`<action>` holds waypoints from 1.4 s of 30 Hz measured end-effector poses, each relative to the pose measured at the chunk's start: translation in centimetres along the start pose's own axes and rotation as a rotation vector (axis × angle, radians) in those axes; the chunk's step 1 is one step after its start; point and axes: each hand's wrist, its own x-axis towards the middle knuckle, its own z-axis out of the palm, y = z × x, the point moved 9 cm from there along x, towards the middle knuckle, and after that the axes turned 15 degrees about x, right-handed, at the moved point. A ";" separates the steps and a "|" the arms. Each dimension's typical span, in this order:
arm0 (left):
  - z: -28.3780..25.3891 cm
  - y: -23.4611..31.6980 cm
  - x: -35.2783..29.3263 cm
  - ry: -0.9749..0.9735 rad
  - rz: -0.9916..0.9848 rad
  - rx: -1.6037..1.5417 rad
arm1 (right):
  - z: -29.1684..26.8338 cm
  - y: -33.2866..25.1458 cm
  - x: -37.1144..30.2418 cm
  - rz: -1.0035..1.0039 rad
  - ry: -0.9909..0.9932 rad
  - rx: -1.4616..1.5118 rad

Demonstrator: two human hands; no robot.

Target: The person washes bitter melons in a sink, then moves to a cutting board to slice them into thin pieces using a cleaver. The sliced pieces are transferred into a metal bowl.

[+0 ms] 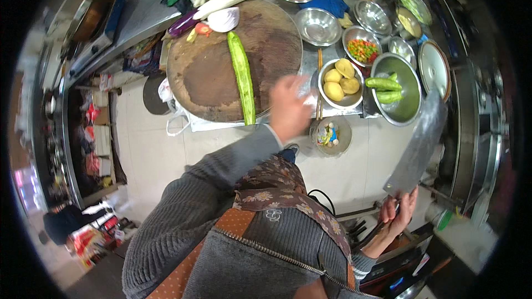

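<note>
My right hand [399, 210] is closed round the handle of a broad-bladed cleaver [418, 149], held out to the right with its blade slanting up and away. Blurred by motion, my left hand [291, 108] is over the near right edge of the round wooden chopping board [205, 88]; whether its fingers hold anything is unclear. A long, light green, peeled-looking vegetable [241, 77] lies lengthwise on the board, its near end at the front edge. Behind it are half a purple cabbage [224, 19], a long white radish [227, 1] and an eggplant [183, 24].
Right of the board stand a bowl of peeled potatoes [341, 88], a metal bowl with green vegetable pieces [402, 108], chopped peppers in a bowl [361, 51] and an empty metal bowl [318, 26]. Chopsticks [320, 86] lie between. A waste bin [332, 141] is on the floor.
</note>
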 end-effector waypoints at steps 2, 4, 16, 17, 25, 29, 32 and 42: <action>-2.8 -5.7 -0.9 -0.029 -0.274 0.408 | 0.9 1.3 0.7 0.084 0.057 -0.113; -4.2 -11.5 -3.2 -0.054 -0.538 0.449 | 3.3 3.5 2.0 0.201 0.010 -0.228; -6.9 -25.5 -9.9 -0.478 -0.721 -0.628 | 16.3 18.6 6.5 -0.257 -0.833 -1.354; -7.5 -26.9 -10.1 -0.433 -0.737 -0.573 | 17.1 19.6 6.6 -0.256 -0.838 -1.426; -12.2 -25.4 -5.9 -0.118 -0.205 0.334 | 15.8 23.0 9.6 0.138 -0.613 -1.489; -9.0 -23.1 -4.5 -0.145 -0.062 0.213 | 15.4 23.2 10.0 0.216 -0.467 -1.548; -7.2 -23.6 -5.0 -0.161 -0.028 0.169 | 19.2 22.8 9.1 -0.094 -0.568 -1.776; -5.6 -19.9 -3.5 -0.108 -0.046 0.014 | 29.0 28.1 3.6 -0.506 -0.974 -1.862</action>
